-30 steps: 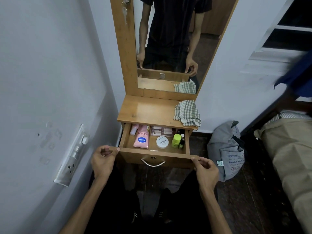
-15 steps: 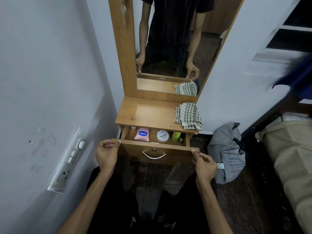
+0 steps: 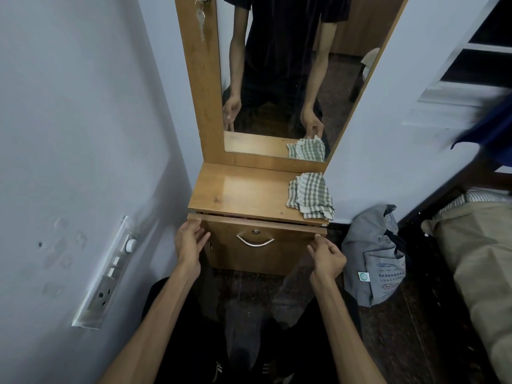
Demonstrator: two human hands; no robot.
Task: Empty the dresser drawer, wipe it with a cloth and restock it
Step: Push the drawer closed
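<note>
The wooden drawer with a curved metal handle sits almost fully pushed into the dresser; only a thin gap shows under the dresser top, and its contents are hidden. My left hand holds the left end of the drawer front. My right hand pinches its right end. A green-and-white checked cloth lies crumpled on the right side of the dresser top.
A tall mirror rises behind the dresser, with keys hanging on its frame. A switch panel juts from the left wall. A grey bag stands on the floor to the right, and a bed lies beyond it.
The drawer has slid from open, with bottles and jars showing, to nearly shut. Both hands moved forward with its front.
</note>
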